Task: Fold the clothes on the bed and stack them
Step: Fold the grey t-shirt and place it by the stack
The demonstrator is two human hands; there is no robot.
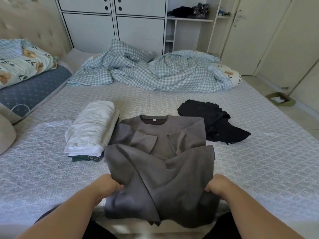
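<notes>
fingertips of left hand (110, 184) and right hand (217, 184) buried in grey shirt (160, 171); forearms cut off by bottom edge

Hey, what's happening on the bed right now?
A person is folding a grey long-sleeved top on the bed. The left hand and right hand grip its lower part, sleeves already folded in. A folded white stack sits to its left; a crumpled black garment waits on the right.

Bed (259, 161), pale patterned cover. On it: grey sweater (160, 163) at the near edge, folded white stack (91, 130) touching its left side, black garment (214, 121) crumpled just right. Checked duvet (151, 71) bunched at the far side; blue dotted cushion (32, 90) at left.
</notes>
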